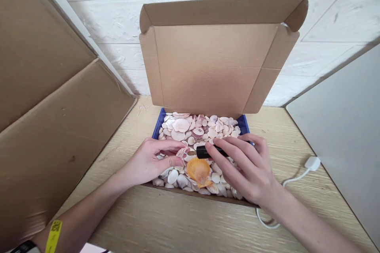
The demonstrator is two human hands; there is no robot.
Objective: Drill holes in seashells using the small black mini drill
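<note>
An open cardboard box stands in front of me, its blue-walled tray filled with several pale seashells. A large orange scallop shell lies near the front. My left hand rests on the shells at the left and pinches a small pinkish shell between thumb and fingers. My right hand reaches in from the right with its fingers closed round a black cylindrical tool. The tool's tip points at the small shell and nearly touches it.
The box sits on a light wooden table. A big cardboard sheet leans at the left. A grey panel stands at the right. A white cable with a plug runs behind my right wrist. The wall behind is white brick.
</note>
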